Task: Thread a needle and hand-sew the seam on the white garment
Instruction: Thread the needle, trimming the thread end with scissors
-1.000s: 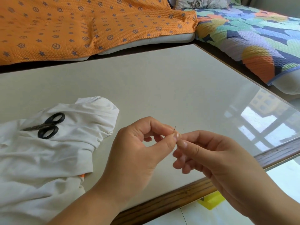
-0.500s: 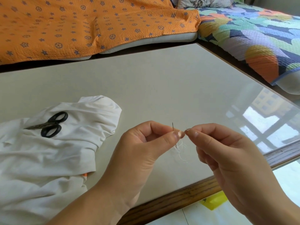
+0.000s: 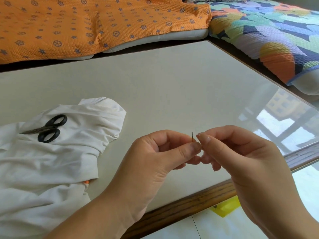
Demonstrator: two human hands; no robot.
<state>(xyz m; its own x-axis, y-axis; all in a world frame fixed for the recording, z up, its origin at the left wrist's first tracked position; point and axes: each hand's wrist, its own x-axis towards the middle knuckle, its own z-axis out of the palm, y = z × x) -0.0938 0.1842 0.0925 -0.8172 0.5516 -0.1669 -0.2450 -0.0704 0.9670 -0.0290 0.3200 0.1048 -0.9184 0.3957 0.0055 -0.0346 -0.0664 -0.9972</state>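
The needle (image 3: 192,136) stands upright above the table (image 3: 172,83), pinched between the thumb and forefinger of our left hand (image 3: 155,161). Our right hand (image 3: 241,161) presses its thumb and forefinger together just beside the needle; we cannot tell whether they hold thread. The white garment (image 3: 51,161) lies to the left, with scissors (image 3: 48,128) on it.
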